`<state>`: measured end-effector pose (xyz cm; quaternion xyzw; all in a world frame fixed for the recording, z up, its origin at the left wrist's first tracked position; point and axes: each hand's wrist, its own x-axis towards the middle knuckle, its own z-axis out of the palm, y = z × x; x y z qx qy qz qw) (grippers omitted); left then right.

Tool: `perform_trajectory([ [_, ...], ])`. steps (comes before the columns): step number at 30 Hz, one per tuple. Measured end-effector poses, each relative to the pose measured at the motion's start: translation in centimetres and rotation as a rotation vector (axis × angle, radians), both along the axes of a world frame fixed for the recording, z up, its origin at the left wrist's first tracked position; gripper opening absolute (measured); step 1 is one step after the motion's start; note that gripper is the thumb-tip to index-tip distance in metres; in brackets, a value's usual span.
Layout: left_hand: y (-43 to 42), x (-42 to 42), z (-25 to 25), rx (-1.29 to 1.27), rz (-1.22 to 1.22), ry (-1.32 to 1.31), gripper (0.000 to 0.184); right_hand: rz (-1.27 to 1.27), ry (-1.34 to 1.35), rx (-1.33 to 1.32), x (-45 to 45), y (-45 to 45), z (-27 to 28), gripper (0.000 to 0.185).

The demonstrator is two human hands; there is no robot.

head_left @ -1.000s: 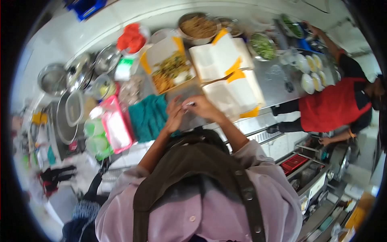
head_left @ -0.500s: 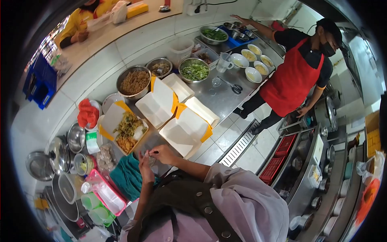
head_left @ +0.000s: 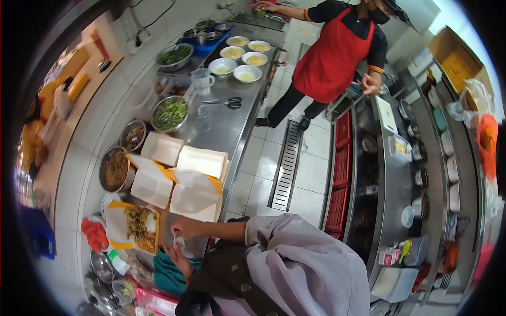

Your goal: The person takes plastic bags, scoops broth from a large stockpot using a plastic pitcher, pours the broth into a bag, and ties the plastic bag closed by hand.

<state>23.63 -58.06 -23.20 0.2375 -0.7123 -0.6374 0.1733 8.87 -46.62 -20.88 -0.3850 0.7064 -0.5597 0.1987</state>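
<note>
My right hand (head_left: pixel 186 227) is closed at the front edge of the steel counter. Close below it, my left hand (head_left: pixel 179 258) has its fingers curled inward. A small crumpled whitish piece, like thin plastic (head_left: pixel 180 243), shows between the two hands; its kind is unclear. Left of them lies an open takeaway box (head_left: pixel 117 224) holding chopped greens, rice and browned food. Beyond my hands are two open boxes with yellow flaps, one left (head_left: pixel 151 187) and one right (head_left: pixel 194 203). A teal cloth (head_left: pixel 167 276) lies beside my left hand.
Behind the boxes stand bowls of minced food (head_left: pixel 117 169) and chopped greens (head_left: pixel 170 113). Scissors (head_left: pixel 232 102), a measuring jug (head_left: pixel 202 81) and several white bowls (head_left: pixel 246 74) are farther along. A co-worker in a red apron (head_left: pixel 332 58) stands across the aisle, near a shelf unit (head_left: pixel 385 174).
My view has swung right, so the counter sits farther left and more of the shelves shows. My hands stay close together with the whitish piece. The co-worker's lower hand has risen.
</note>
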Motion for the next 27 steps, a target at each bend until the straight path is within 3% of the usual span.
perform_trajectory([
  [3,0.5,-0.8,-0.3,-0.015,-0.046,0.058,0.040,0.040,0.021,0.094,0.0,0.4,0.9,0.014],
  [5,0.2,-1.1,0.8,-0.101,-0.155,0.041,0.043,0.032,0.220,-0.184,0.5,1.4,2.9,0.015],
  [7,-0.3,-1.0,1.0,-0.357,-0.240,-0.086,0.042,0.097,0.297,-0.137,-0.2,1.0,1.0,0.014],
  [9,-0.5,-1.4,1.2,-0.247,-0.212,-0.022,0.036,0.312,0.183,0.135,-0.7,1.3,1.7,0.015],
  [11,-0.6,-1.4,2.4,-0.783,-0.268,-0.073,0.032,0.257,0.149,0.147,-0.2,1.3,2.6,0.014],
  [15,-1.5,-1.2,1.1,-0.698,-0.223,-0.013,0.023,0.210,0.146,0.179,0.9,0.7,3.4,0.016],
  [17,-0.9,-1.4,0.6,-0.492,-0.043,0.112,0.026,0.169,0.133,0.142,1.2,0.4,3.2,0.016],
  [20,-0.8,-1.0,0.7,-0.366,0.040,-0.002,0.023,0.079,0.089,0.062,1.5,0.3,2.4,0.017],
  [24,-1.7,-0.9,0.3,-0.498,-0.060,0.029,0.022,-0.016,0.077,0.044,1.6,0.2,1.9,0.015],
  [25,-1.7,-0.9,-0.4,-0.362,-0.053,0.049,0.019,-0.023,0.091,0.040,1.5,0.2,1.9,0.015],
  [27,-2.3,-1.1,-1.4,-0.243,-0.082,0.096,0.017,-0.030,-0.525,0.028,1.8,0.3,2.1,0.014],
])
